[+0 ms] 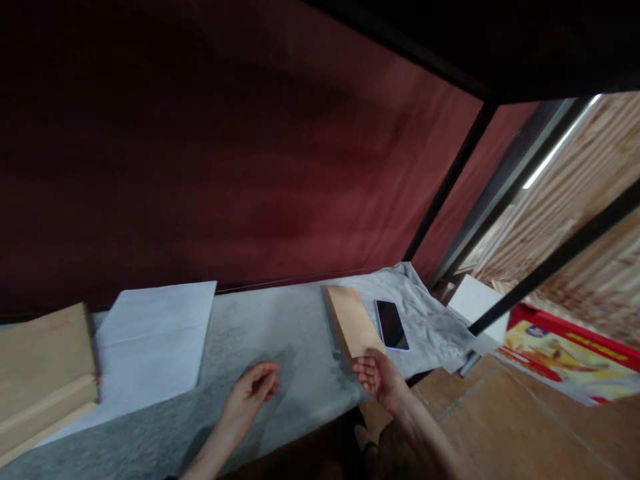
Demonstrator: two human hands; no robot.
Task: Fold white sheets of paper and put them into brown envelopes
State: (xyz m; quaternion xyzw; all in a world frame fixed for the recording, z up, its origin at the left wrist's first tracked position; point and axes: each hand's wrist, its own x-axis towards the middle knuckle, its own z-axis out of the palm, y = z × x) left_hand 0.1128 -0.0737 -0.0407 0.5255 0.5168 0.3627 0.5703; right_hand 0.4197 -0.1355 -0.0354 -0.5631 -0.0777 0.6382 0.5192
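Note:
My right hand (377,377) is palm up at the near end of a stack of tan envelopes (353,320) on a grey cloth-covered table (280,320). Its fingers curl loosely at the stack's edge and appear to touch it; nothing is gripped. My left hand (255,387) rests on the grey cloth near the front edge, fingers loosely bent and apart, holding nothing. A black phone (391,325) lies face up just right of the envelopes.
Large white sheets (155,343) lie at the left, beside a stack of brown paper or card (43,370). A dark red curtain (225,167) backs the table. Black frame bars (555,260) cross on the right, with white paper (475,300) and a red-yellow printed box (565,353) on the tiled floor.

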